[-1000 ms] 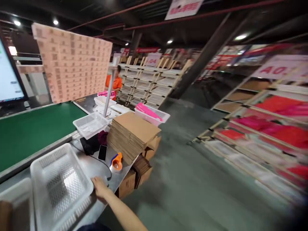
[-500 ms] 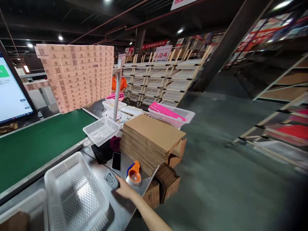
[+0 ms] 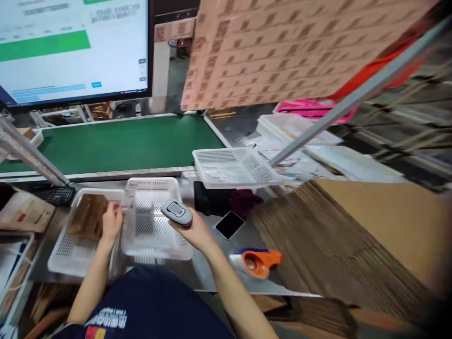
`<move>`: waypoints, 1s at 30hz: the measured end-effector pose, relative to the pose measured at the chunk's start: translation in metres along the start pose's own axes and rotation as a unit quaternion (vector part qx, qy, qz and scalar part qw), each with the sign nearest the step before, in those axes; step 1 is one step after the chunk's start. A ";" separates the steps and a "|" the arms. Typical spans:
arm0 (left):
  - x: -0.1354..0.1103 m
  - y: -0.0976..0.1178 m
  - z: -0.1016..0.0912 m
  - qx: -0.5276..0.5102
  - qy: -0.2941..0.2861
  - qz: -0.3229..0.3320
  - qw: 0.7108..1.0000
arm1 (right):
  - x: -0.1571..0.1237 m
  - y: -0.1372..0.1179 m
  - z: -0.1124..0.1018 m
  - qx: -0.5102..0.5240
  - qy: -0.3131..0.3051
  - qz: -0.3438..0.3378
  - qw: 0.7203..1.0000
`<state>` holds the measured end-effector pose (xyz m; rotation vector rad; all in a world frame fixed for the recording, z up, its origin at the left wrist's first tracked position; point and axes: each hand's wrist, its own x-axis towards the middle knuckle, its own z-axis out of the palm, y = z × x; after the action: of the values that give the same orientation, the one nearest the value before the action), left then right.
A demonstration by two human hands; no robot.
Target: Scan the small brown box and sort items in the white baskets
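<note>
A grey handheld barcode scanner [image 3: 177, 213] is in my right hand [image 3: 196, 230], whose fingers wrap it from below, above the right-hand white basket [image 3: 155, 253]. To the left, my left hand [image 3: 112, 221] is closed with its fingers curled, between a brown cardboard box [image 3: 88, 216] and the side of the left-hand white basket [image 3: 63, 263] that holds the box. What those fingers grip, if anything, is hidden. On the metal table to the right lie a black phone [image 3: 230, 225] and an orange tape dispenser [image 3: 259, 262] with tape.
A green conveyor belt [image 3: 134, 146] runs behind the baskets under a monitor [image 3: 74, 52]. Stacked flat cardboard [image 3: 339, 240] fills the right side. Another white basket [image 3: 233, 170] stands by a slanting metal post [image 3: 318, 132]. A keyboard [image 3: 56, 195] is at left.
My view has swung left and down to the baskets. My right hand now holds the scanner raised over a basket instead of low at the table. My left hand has come into view beside the box.
</note>
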<state>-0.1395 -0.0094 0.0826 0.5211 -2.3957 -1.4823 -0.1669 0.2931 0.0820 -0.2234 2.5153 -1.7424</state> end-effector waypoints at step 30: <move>0.055 -0.129 -0.147 0.168 0.084 -0.181 0.965 | -0.039 0.043 0.001 -0.178 -0.129 0.011 0.975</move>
<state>-0.1082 -0.2038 0.0328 1.1658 -2.5170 -1.0922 -0.1312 0.3135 0.0405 -0.4104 2.5972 -1.1528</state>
